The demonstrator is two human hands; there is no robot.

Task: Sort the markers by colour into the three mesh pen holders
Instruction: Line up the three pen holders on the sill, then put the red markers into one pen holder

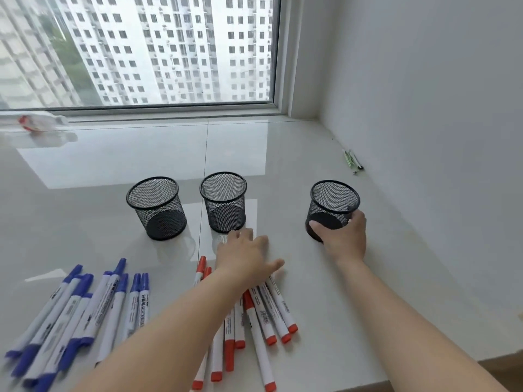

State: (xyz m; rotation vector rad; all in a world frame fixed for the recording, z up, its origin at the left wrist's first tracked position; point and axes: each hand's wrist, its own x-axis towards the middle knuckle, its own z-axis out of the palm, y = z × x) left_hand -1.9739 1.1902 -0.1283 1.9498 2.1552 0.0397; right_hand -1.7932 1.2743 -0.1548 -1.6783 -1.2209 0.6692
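A wide, glossy white sill (283,154) runs under a big window (141,52) that looks out on tall apartment blocks. Three empty black mesh pen holders stand on it in a row: the left holder (156,207) and middle holder (223,201) close together, the right holder (331,207) set apart. The person's right hand (346,239) grips the right holder low on its near side, thumb and fingers curled round the wall. The left hand (246,256) lies flat and relaxed, fingers loosely spread, holding nothing, just in front of the middle holder and over the tops of the red markers (254,315). A pile of blue markers (85,312) lies further left. No black markers can be seen.

This looks like arranging the holders. It would go best to slide the right one nearer the others, keeping it upright. A crumpled wrapper (36,123) sits far left by the window; two pens (352,161) lie by the right wall, well clear.
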